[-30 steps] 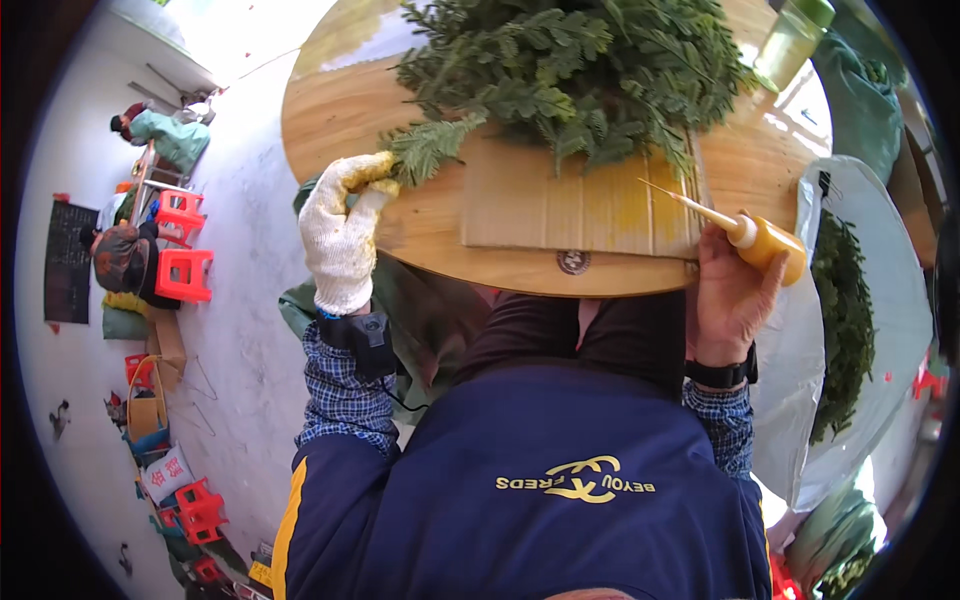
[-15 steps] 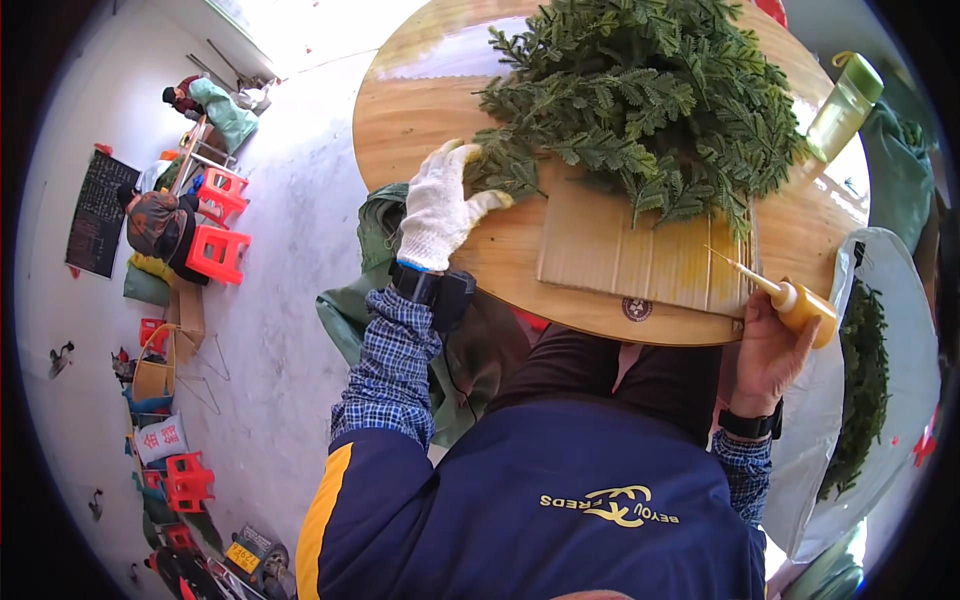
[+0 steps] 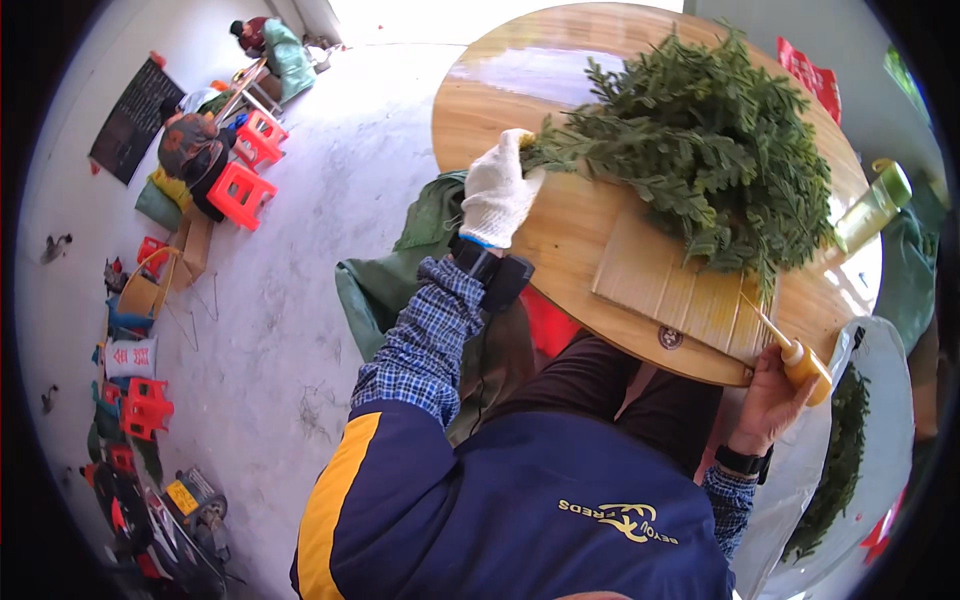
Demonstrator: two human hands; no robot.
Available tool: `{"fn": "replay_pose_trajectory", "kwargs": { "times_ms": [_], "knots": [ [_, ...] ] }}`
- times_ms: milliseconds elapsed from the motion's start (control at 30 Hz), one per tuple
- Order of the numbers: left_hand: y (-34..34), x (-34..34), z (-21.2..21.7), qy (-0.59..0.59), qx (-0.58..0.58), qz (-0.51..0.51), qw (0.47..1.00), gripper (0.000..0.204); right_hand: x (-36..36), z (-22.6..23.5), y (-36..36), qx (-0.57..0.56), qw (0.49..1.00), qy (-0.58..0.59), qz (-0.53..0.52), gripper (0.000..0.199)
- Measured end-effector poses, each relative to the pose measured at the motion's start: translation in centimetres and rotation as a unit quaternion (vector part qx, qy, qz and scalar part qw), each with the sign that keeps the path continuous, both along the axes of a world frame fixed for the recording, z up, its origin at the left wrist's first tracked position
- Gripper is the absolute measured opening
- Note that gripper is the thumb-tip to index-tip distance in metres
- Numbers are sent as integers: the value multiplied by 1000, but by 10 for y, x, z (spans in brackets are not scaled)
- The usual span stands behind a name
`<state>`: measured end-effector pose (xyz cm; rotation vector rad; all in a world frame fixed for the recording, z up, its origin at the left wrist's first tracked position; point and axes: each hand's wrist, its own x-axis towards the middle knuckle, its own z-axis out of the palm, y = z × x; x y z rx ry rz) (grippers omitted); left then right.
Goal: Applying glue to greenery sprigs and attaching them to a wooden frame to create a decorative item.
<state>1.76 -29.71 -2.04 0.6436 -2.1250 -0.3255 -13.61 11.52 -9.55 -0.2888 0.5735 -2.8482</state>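
- Gripping with a white knitted glove, the left hand (image 3: 497, 192) closes its grip on the stem ends of the big bundle of green leafy sprigs (image 3: 715, 150) at the round wooden counter's (image 3: 500, 90) left edge.
- Right hand (image 3: 768, 400), bare, wraps its grip shut on the yellow-handled thin-bladed knife (image 3: 790, 350) beside the pale ribbed chopping board (image 3: 680, 290).
- Judged step: steadying the bundle before cutting; next calls for bringing the blade to the stems.
- Bundle's long axis runs left to right, stems left, leafy tips right.

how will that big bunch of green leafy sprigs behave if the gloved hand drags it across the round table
The leafy bunch looks loose and feathery, so probably light and floppy, shedding sprigs. The gloved left hand grips only its stem end, so the far side may lag or splay.
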Motion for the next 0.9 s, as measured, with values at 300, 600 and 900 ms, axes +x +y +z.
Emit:
{"fn": "replay_pose_trajectory", "kwargs": {
  "times_ms": [300,600,900],
  "knots": [
    [14,108,3,68,29,29,997,40,-15,-16,9,20,999,31,-11,52],
    [21,285,-77,86,209,226,948,40,-29,-11,11,31,998,61,12,55],
    [38,330,-123,142,358,297,874,44,-43,-10,8,30,999,41,18,58]
  ]
}}
